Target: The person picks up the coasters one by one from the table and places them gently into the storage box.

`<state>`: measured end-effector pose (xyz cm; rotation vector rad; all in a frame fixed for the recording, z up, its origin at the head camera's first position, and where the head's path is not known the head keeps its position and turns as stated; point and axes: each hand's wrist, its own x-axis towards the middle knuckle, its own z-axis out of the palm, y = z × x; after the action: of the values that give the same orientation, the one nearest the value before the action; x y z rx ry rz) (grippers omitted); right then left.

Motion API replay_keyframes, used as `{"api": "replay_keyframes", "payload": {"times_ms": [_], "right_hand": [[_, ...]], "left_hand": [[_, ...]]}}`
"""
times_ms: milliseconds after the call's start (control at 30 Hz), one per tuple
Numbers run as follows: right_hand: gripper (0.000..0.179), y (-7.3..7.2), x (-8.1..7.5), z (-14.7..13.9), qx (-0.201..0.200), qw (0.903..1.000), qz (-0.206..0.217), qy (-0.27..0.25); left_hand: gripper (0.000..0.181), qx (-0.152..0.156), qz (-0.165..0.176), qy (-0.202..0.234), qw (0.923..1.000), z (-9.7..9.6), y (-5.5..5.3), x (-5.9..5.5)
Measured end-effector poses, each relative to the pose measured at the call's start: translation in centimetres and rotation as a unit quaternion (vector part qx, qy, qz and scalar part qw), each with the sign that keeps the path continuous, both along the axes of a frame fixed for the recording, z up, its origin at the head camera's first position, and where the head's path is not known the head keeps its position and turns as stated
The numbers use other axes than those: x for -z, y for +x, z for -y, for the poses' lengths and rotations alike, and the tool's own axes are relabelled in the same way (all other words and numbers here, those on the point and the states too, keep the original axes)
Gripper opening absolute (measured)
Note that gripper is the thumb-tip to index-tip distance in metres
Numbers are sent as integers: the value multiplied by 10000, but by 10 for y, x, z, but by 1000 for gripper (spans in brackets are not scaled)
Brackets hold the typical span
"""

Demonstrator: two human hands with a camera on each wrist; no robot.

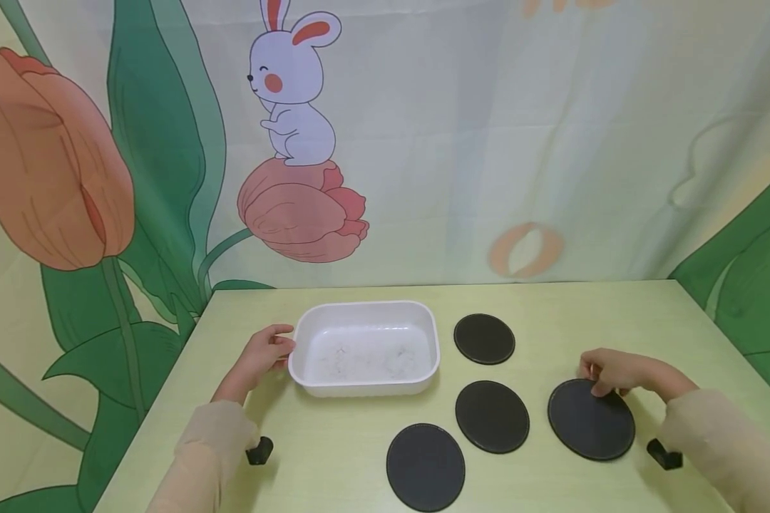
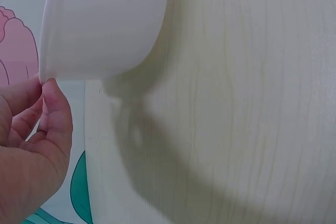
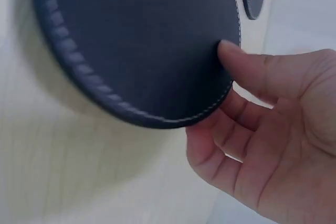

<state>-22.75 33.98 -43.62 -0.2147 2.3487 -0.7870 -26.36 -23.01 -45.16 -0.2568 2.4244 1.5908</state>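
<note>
A large orange tulip [image 1: 58, 164] with green leaves is printed at ten o'clock on the pale fabric backdrop [image 1: 423, 178], and a white rabbit [image 1: 295, 132] on a pink tulip [image 1: 301, 214] is printed near eleven. On the pale yellow, wood-grained worktop [image 1: 334, 456], a beige sleeve [image 1: 202, 449] comes in from seven o'clock. Its left hand [image 1: 266, 350] is at the nine o'clock side of the glossy white, rounded-rectangular tray [image 1: 366, 390], thumb and fingers pinching the rim. The tray sits left of centre toward the backdrop, with faint grey marks on its floor.

At the tray's five o'clock lies a flat, round black disc [image 1: 425, 467]. A second round black disc [image 1: 484, 338] lies at the tray's three o'clock, just beside it. A third round black disc [image 1: 492, 417] lies at the second's six o'clock and the first's two o'clock, apart from both.

Farther right, at the third disc's three o'clock, is a fourth round black disc [image 1: 590, 420], leather-like, with pale stitching round its edge. The right hand [image 1: 619, 372] pinches it between twelve and one o'clock, thumb on the upper face, fingers at the edge and underneath. Its other beige sleeve [image 1: 712, 434] comes in from four o'clock.
</note>
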Motion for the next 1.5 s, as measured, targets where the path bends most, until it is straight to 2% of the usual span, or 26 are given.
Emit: {"api": "replay_keyframes", "payload": {"times_ms": [167,400,800,1000,1267,1500], "right_hand": [[22,0,-8,-2,-90,9984,313,-469],[28,-4,-15,-5,-109,9931,449,-1075],[15,-11,-24,8,-120,9843,167,-1754],[16,-16,-30,21,98,9789,112,-2040],[23,-19,-35,46,481,9706,-102,-2358],[25,-24,-35,70,977,9567,-205,-2735]], "left_hand": [[41,68,21,-50,10000,-1,0,-3],[39,68,0,-99,9999,-2,0,-4],[39,51,102,-137,9998,-3,1,-5],[39,37,191,-204,9996,-3,0,-6],[38,158,79,-179,9997,-2,2,-6],[39,179,106,-218,9995,-1,0,-5]]}}
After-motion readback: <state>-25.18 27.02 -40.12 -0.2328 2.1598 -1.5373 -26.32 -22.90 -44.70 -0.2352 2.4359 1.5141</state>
